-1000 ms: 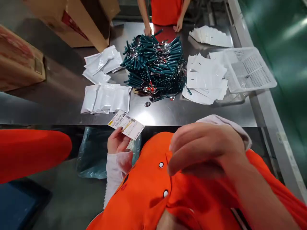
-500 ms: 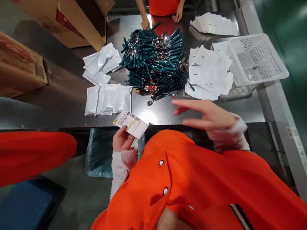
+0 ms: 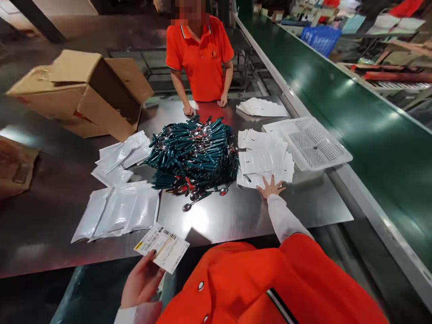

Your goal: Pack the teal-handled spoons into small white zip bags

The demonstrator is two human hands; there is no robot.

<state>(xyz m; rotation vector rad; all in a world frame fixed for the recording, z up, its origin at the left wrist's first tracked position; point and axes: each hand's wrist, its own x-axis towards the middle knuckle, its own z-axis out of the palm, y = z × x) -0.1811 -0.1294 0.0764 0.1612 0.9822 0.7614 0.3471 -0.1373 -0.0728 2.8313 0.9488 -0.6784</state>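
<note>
Between its thumb and fingers, my left hand [image 3: 143,279] pinches a printed white label card [image 3: 164,247] with a yellow corner, held at the table's front edge. My right hand [image 3: 271,188] reaches forward with fingers spread, resting on the near edge of a stack of white mailing bags [image 3: 263,159]. In the middle of the steel table lies a large heap of spoons with dark green handles [image 3: 195,155]. A few loose spoons [image 3: 192,204] lie at its near side, and some red pieces show among them.
Filled white packets [image 3: 124,209] lie at the left, before an open cardboard box [image 3: 84,99]. A white plastic basket [image 3: 317,146] stands at the right beside a green conveyor belt [image 3: 337,99]. Across the table a person in an orange shirt [image 3: 204,58] rests both hands on it.
My right hand has moved forward from over the table's front edge to the white bags, spreading its fingers. The left hand still holds the label card. The view has tilted up.
</note>
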